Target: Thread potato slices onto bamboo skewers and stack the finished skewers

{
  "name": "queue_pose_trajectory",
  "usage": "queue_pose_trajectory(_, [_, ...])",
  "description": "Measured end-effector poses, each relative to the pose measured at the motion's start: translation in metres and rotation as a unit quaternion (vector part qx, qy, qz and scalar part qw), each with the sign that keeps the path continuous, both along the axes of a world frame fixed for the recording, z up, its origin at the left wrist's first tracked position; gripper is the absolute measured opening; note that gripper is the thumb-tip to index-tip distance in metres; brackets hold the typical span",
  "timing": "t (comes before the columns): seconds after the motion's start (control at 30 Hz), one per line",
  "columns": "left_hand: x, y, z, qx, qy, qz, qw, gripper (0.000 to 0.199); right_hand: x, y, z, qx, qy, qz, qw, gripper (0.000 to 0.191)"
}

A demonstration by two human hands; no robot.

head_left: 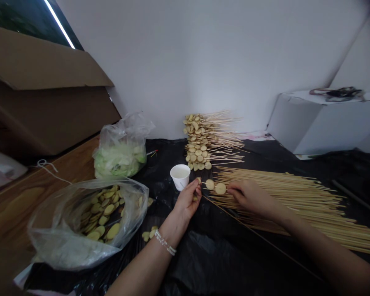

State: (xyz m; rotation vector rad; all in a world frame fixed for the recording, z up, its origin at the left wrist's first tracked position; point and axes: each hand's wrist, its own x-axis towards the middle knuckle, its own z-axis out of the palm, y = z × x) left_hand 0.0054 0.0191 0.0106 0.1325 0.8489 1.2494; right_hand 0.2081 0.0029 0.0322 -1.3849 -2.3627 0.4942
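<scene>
Two hands work at one bamboo skewer [204, 183] threaded with two potato slices [215, 186]. The left hand [187, 201] has its fingers [197, 190] pinched around a smaller slice [198, 180] at the skewer's end, while the right hand [249, 195] has its fingers [233, 188] closed near the shaft. Too hard a squeeze could split a slice, and a slip could jab a finger or scatter the loose skewers [296, 201] just beside it. Black plastic [203, 263] covers the bench [18, 205] – a paper cup [180, 176], a bag of slices [95, 222] and loaded skewers [200, 139] sit near a white wall [203, 61]
</scene>
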Motion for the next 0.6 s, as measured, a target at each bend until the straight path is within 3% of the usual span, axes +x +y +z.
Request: queue_pose_trajectory(0.6, [-0.0004,-0.0002,-0.0004,0.004,0.018,0.005,1.0,0.011,0.0003,-0.0006,0.0002,0.017,0.007,0.002,1.0,0.028])
